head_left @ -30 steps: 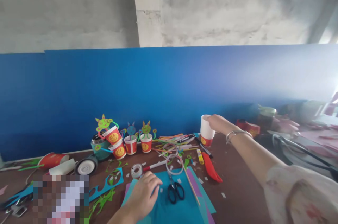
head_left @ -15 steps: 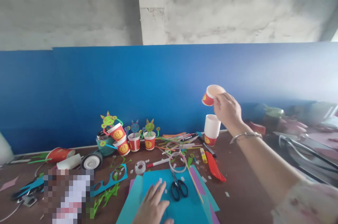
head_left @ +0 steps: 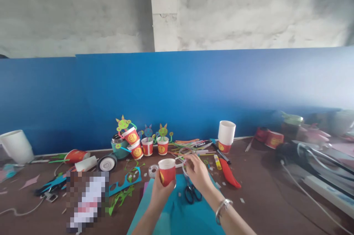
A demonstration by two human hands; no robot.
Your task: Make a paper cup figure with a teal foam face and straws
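My left hand [head_left: 160,190] is wrapped round a red paper cup [head_left: 167,173] with a white rim, held upright over the blue paper [head_left: 193,216]. To its right, my right hand [head_left: 197,171], a bracelet at its wrist, hovers above the pile with fingers loosely bent and apart. I make out nothing in it, and it is clear of the cup. Black-handled scissors [head_left: 193,194] lie just below that hand, blades partly hidden. Behind the cup sits a roll of clear tape [head_left: 153,170].
Decorated cups with paper animal faces [head_left: 163,145] stand at the back. A stack of paper cups [head_left: 226,135] stands right of them, near a glue stick [head_left: 217,162] and a red pouch-like item [head_left: 230,174]. Blue scraps [head_left: 125,181], a round lid [head_left: 107,163] and cables lie leftward.
The red paper cup has come down from above the stack to the middle and is now in my left hand. My right hand has let go of it and moved left and down.
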